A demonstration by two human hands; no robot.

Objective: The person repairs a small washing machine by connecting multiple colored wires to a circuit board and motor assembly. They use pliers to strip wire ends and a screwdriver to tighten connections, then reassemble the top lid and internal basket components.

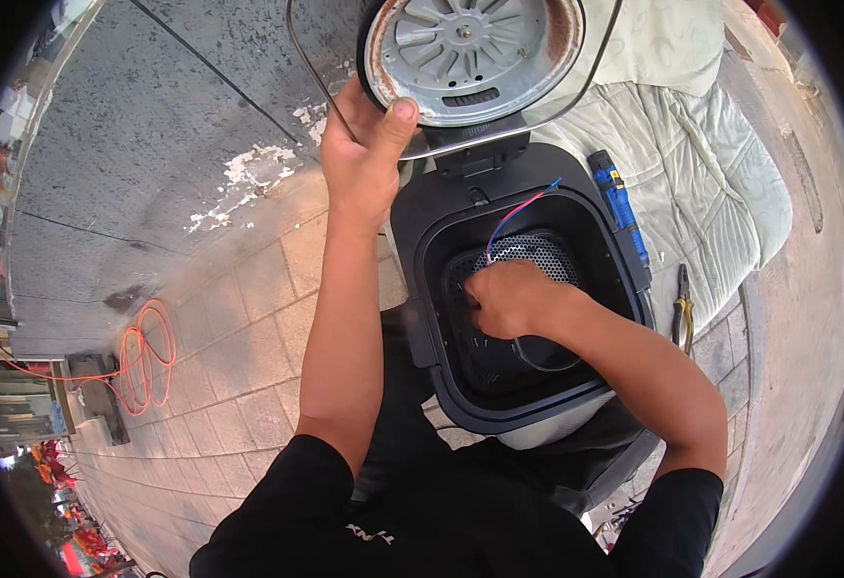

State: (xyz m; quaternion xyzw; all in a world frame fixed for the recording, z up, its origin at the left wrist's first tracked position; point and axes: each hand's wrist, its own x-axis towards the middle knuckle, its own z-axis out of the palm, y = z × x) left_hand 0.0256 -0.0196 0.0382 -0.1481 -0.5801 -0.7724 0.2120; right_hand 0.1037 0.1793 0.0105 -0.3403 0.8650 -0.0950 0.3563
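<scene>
A black square-bodied appliance, like an air fryer [410,241], stands open in front of me, with a deep cavity. My left hand [366,159] is closed on the edge of its raised lid, a round metal plate [475,58] with vent slots and a rusty inner rim. The thumb presses on the plate's near side. Inside the cavity, my right hand [518,297] is curled, its fingertips hidden. Red and blue wires [511,214] rise beside its knuckles. Behind it shows a perforated metal panel [552,252], and a dark cable [549,367] loops below the wrist.
A metal wire frame [595,67] surrounds the round plate. Right of the appliance, a blue screwdriver-like tool [619,204] rests on a pale quilted cloth [677,164]; yellow-handled pliers [683,308] lie nearby. An orange cord [143,356] is coiled on the paving at left, beside a grey wall [162,116].
</scene>
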